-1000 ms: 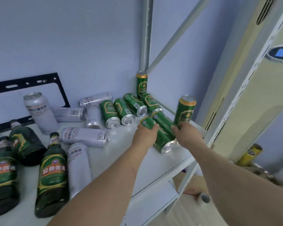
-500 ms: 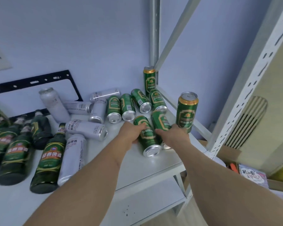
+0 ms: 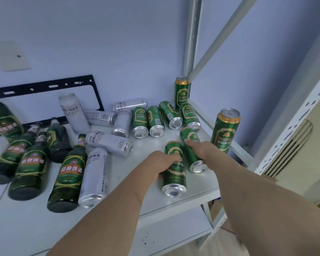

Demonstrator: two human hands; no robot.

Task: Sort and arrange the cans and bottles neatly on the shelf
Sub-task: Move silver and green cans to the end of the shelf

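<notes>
On the white shelf (image 3: 129,170) my left hand (image 3: 160,164) grips a green can (image 3: 175,172) lying on its side near the front edge. My right hand (image 3: 201,149) holds a second lying green can (image 3: 192,154) just to its right. Two green cans stand upright, one at the right edge (image 3: 225,130) and one in the back corner (image 3: 181,92). Several more green cans (image 3: 155,121) lie in a row behind my hands. White cans (image 3: 94,174) lie in the middle and one white can (image 3: 73,111) stands upright. Dark green bottles (image 3: 68,172) lie at the left.
A grey upright post (image 3: 191,39) and a diagonal brace (image 3: 222,36) stand at the back right corner. A perforated white post (image 3: 292,115) marks the front right. A black bracket (image 3: 44,87) hangs on the wall. A lower shelf (image 3: 174,233) sits below.
The view has swung left and down. Both hands with their lying green cans have drawn toward the front edge, and the two cans now lie further apart.
</notes>
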